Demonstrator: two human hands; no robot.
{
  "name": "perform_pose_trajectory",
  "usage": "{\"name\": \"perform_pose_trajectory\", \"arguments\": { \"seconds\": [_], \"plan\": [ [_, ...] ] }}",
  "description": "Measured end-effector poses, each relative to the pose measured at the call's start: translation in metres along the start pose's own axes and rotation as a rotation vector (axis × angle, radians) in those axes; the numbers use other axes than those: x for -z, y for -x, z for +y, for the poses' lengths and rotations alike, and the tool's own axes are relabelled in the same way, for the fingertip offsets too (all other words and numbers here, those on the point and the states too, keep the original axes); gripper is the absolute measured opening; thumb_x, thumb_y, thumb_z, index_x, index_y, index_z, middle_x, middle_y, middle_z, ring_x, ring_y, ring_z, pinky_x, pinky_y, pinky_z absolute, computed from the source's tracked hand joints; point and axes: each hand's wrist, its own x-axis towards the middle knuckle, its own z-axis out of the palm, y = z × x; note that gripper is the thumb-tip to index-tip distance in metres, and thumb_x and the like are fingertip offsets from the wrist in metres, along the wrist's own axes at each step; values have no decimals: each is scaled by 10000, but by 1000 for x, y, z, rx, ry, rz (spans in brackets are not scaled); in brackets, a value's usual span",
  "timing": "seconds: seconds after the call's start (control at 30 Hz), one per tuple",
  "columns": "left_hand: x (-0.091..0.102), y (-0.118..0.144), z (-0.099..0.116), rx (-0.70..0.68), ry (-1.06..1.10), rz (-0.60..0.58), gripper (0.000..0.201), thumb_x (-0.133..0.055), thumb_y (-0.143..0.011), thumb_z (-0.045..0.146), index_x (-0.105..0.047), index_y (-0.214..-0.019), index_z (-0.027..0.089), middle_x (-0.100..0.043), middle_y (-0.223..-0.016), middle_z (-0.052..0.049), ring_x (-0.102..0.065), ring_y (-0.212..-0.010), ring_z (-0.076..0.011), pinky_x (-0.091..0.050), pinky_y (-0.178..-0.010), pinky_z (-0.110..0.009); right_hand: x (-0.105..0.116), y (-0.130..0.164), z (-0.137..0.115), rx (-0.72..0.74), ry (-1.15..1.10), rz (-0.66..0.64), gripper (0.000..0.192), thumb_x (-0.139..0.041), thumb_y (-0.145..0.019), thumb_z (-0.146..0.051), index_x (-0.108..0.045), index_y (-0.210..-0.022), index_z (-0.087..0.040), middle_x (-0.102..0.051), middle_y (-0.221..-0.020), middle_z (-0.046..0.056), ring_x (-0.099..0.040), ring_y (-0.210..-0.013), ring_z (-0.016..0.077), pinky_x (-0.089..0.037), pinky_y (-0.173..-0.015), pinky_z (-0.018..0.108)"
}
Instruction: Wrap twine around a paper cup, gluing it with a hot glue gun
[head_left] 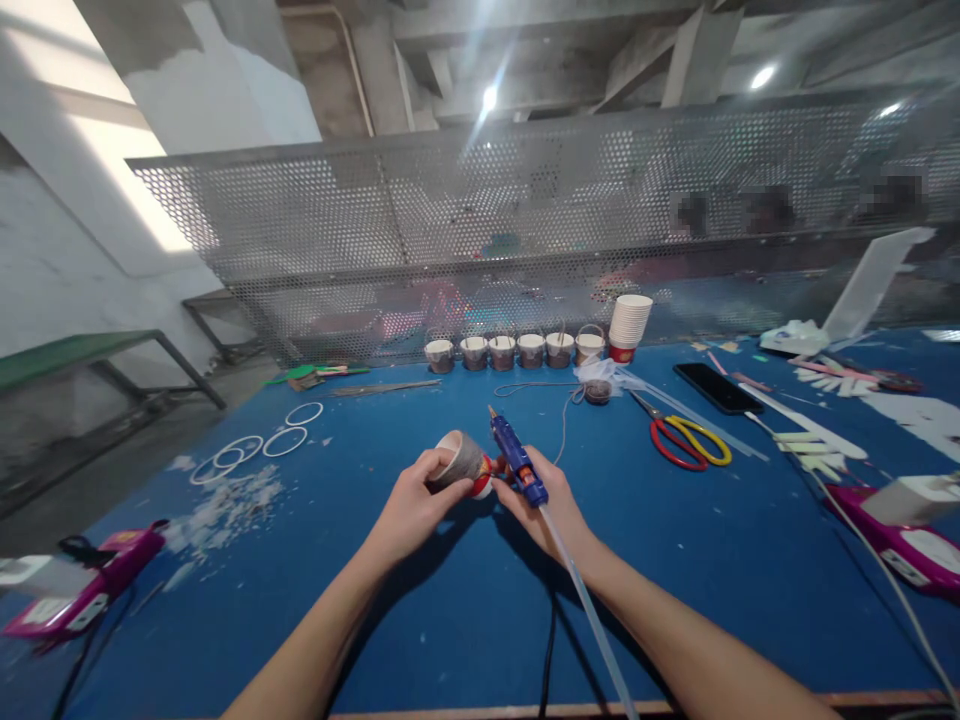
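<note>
My left hand (411, 505) grips a paper cup (463, 461) on its side, its wall wrapped in a grey-brown covering and its open mouth turned toward the far left. My right hand (541, 510) holds a blue glue gun (517, 466), nozzle pointing away, with a clear glue stick (585, 605) trailing back along my forearm. The gun's body lies right against the cup's red base. Both hands hover over the blue table (450, 610), near its middle.
A row of several wrapped cups (517, 351) and a stack of white cups (628, 326) stand at the back. Red-and-yellow scissors (686, 440) and a black phone (718, 387) lie right. White rings (262, 444) and scraps lie left. Pink tools (82, 590) sit at both sides.
</note>
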Motion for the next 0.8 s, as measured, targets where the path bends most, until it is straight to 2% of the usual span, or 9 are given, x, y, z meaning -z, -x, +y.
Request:
{"name": "perform_pose_trajectory", "arguments": {
  "seconds": [0.17,0.37,0.43,0.57,0.67,0.8],
  "plan": [
    [-6,1,2,28,43,-50,197,-688,-664,301,-666,-791,152,-651,-763,-48,-588,-716,-183,-468,-672,-309,0,1,4,32,40,20,122,-590,-815,-306,-543,-807,-194,-614,-714,-2,-555,-599,137,-453,-591,241],
    [-8,0,1,4,-23,-3,165,-677,-663,310,-701,-694,150,-582,-708,-29,-546,-669,-163,-446,-630,-292,1,0,0,19,4,19,139,-591,-817,-314,-532,-773,-197,-582,-680,-18,-517,-563,120,-438,-573,238],
    [-6,-2,-2,-1,-5,40,170,-665,-681,311,-715,-726,154,-599,-732,-37,-563,-700,-174,-461,-663,-306,4,0,-8,-21,-50,4,135,-602,-801,-313,-548,-762,-195,-591,-668,-16,-540,-566,126,-447,-574,242],
    [-1,-4,-5,-4,-1,154,186,-673,-686,316,-715,-780,161,-623,-783,-44,-579,-741,-187,-480,-711,-330,8,0,-22,-193,-193,-87,135,-621,-775,-319,-568,-749,-198,-575,-565,-32,-559,-490,132,-460,-522,247],
    [2,-5,-6,-32,-30,199,163,-673,-693,305,-709,-777,171,-620,-797,-39,-585,-761,-188,-483,-738,-334,9,0,-26,-253,-250,-101,153,-645,-759,-335,-574,-737,-202,-584,-552,-31,-558,-443,130,-465,-496,253],
    [3,-4,-6,-67,-94,238,123,-672,-699,289,-699,-757,184,-596,-776,-21,-563,-758,-182,-465,-751,-331,10,0,-28,-316,-239,-152,268,-633,-758,-431,-581,-620,-207,-549,-475,-33,-455,-343,99,-386,-393,239]
  ]
}}
